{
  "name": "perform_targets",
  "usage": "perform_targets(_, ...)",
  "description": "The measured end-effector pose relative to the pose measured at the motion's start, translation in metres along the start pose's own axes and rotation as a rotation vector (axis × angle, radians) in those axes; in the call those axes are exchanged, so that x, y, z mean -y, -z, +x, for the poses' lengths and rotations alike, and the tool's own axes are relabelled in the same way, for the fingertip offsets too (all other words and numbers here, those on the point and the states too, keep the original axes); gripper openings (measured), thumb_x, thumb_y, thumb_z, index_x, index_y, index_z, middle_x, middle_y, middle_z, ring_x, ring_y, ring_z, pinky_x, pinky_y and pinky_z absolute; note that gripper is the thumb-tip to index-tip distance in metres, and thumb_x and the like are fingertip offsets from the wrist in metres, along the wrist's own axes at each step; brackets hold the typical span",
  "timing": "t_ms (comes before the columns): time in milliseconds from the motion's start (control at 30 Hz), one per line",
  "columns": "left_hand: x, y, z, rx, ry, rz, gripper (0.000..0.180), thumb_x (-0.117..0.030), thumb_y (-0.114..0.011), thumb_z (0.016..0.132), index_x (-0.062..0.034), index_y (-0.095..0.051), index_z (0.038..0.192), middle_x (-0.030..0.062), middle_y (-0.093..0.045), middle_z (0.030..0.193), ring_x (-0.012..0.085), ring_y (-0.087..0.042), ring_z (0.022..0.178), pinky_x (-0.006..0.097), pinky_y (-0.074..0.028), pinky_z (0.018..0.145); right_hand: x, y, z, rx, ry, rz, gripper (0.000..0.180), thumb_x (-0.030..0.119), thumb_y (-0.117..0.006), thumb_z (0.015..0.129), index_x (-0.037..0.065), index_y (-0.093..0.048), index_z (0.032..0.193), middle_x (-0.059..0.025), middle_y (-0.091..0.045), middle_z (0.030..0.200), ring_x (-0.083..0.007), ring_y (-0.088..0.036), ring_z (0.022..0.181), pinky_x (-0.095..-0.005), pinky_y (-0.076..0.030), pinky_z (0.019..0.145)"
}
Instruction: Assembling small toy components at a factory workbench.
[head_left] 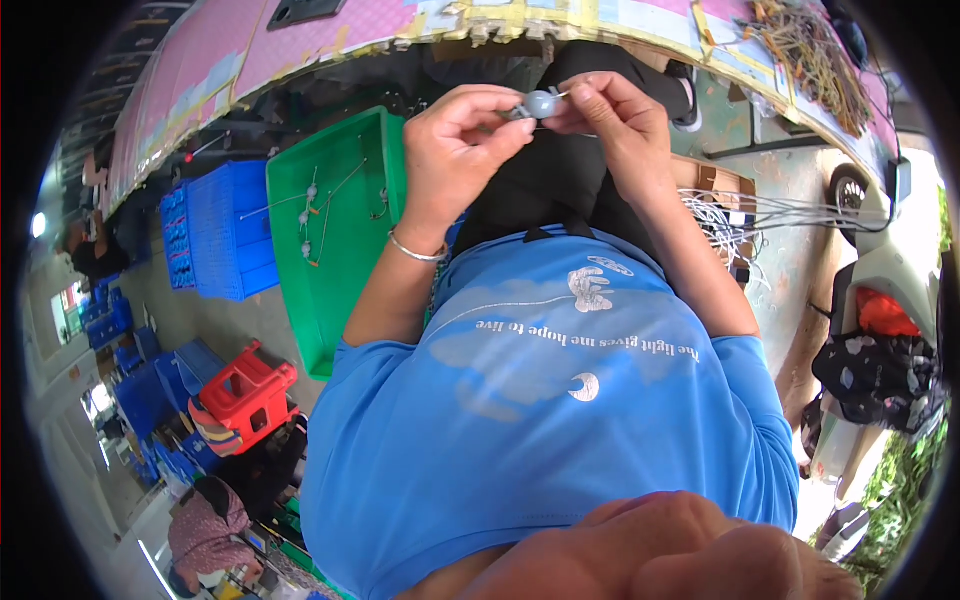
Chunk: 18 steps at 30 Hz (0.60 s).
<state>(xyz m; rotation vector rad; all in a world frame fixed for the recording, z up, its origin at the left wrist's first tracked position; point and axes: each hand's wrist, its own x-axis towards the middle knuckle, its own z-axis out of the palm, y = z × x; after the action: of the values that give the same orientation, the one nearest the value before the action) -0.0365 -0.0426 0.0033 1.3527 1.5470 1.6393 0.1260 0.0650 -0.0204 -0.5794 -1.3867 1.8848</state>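
My left hand point(462, 140) and my right hand point(612, 122) meet in front of my chest, above my dark trousers. Together they pinch a small grey round part point(540, 103) with a thin wire sticking out of it. My left fingertips grip its left side and my right fingertips grip its right side. A thin bangle sits on my left wrist. A green tray point(340, 290) lies to my left, and several similar wired pieces point(312, 215) rest in it.
Blue crates point(218, 240) stand left of the tray, and a red plastic stool point(245, 385) sits lower left. A bundle of white wires point(735, 215) lies by a cardboard box on my right. A pink-topped table point(300, 45) runs across the top. A scooter point(880, 270) stands far right.
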Motion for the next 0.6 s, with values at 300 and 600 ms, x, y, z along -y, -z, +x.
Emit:
perform_targets(300,0.062,0.168,-0.061,-0.588,0.212,0.690,0.040,-0.021,-0.082,0.076,0.0026,-0.069,0.105,0.0158,-0.072,0.096,0.0204,-0.072,0.085,0.033,-0.057,0.071,-0.008,0.020,0.005,0.182,-0.200,-0.187,0.024,0.010,-0.059,0.097,-0.003,-0.063,0.118,-0.0129,-0.071,0.101,-0.0172,-0.069,0.088,-0.0274,-0.054,0.080)
perform_targets(600,0.127,0.139,-0.108,0.118,0.739,0.840,0.047,-0.038,-0.076,0.079,0.0007,-0.069,0.103,0.0195,-0.071,0.093,0.0345,-0.069,0.086,0.042,-0.054,0.079,-0.014,0.023,0.007,0.297,-0.334,-0.257,0.021,0.010,-0.060,0.097,-0.003,-0.065,0.114,-0.0113,-0.071,0.098,-0.0153,-0.068,0.085,-0.0267,-0.054,0.080)
